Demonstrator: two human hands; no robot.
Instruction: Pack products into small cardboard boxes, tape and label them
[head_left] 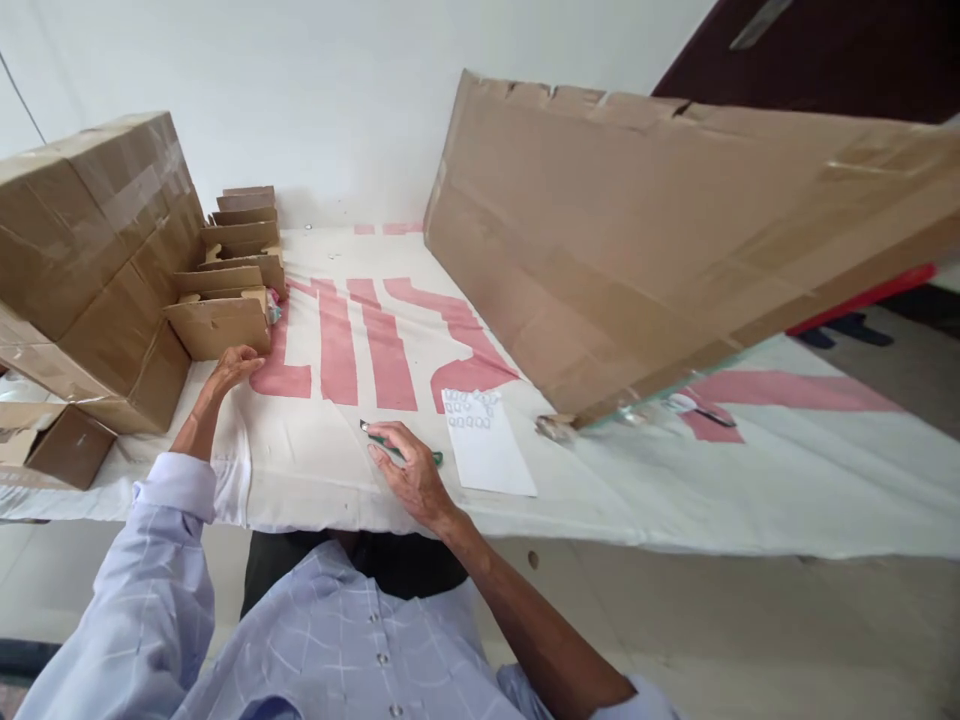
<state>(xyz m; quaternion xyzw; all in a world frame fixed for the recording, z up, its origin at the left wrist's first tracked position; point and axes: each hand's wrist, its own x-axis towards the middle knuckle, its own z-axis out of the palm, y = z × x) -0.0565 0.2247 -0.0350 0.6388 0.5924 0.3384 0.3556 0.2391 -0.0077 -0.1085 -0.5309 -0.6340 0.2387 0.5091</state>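
My left hand [236, 367] is at the lower front edge of the nearest small cardboard box [217, 328], its fingers loosely extended and apparently touching it. Several open small boxes [238, 240] stand in a row behind that one. Over the white cloth, my right hand [411, 473] hovers with thumb and forefinger apart. A green utility knife [438, 458] lies beneath it, blade end pointing left. The palm and fingers hide the knife's middle, so contact is unclear. To the right of this hand lies a white paper sheet [491, 460] with small hand-drawn marks.
Large taped cartons [112, 230] are stacked at the left, with an open box [71, 445] in front. A big cardboard carton [600, 230] leans over the table's right half. Tape rolls [637, 412] sit under its edge. The tablecloth [750, 490] has red lettering.
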